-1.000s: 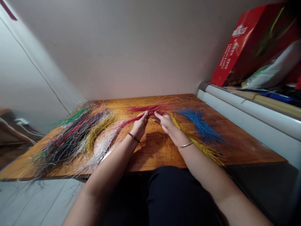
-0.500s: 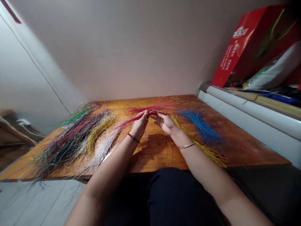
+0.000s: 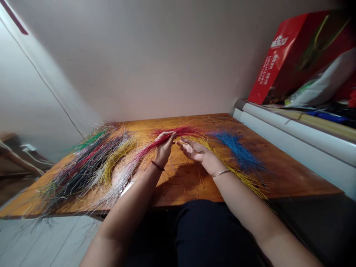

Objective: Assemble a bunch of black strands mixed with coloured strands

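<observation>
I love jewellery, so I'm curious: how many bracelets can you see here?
2: a dark red beaded bracelet at the wrist of the left hand, and a silver-coloured bangle at the wrist of the right hand. The wrists' undersides are hidden.

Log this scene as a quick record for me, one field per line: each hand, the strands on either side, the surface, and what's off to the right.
Left hand: closed around a red bundle
Right hand: open, fingers spread; contact with the strands unclear
Strands to the left: white strands, yellow strands, dark strands, green strands
Strands to the right: blue bundle, yellow bundle by the right forearm
Surface: wooden table
Far right: red package printed "LONGAN & LOTUS"
</observation>
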Tool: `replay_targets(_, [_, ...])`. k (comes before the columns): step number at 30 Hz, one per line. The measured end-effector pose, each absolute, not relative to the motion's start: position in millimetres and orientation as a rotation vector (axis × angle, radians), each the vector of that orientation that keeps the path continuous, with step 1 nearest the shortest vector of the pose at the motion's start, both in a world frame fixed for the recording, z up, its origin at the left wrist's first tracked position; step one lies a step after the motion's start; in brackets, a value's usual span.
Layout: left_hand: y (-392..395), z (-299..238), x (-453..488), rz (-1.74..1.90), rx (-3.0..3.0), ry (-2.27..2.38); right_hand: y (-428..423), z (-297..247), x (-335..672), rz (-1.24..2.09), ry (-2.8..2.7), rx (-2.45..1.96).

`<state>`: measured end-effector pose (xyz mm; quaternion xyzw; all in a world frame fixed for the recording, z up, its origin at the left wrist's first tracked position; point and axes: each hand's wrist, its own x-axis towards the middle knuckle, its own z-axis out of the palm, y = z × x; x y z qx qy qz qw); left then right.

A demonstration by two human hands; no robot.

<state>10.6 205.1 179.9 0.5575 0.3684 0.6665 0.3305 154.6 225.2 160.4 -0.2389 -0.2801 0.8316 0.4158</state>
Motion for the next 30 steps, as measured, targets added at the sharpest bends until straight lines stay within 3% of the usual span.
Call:
replay_targets(5, [203,182,9,1.825,1.429,0.929,225,156,150,1.987,-0.631,-0.793])
replay_targets(9, [200,184,10,1.833,1.366,0.902,216,160,149,1.993,-0.889,-0.664])
replay_targets(20, [197,178,23,1.513,1.49,0.824,210,165,145,1.717,-0.952,-0.563])
replay_targets(30, [205,163,27,1.486,1.373,0.85,216,163,135,1.499,-0.844,-0.707])
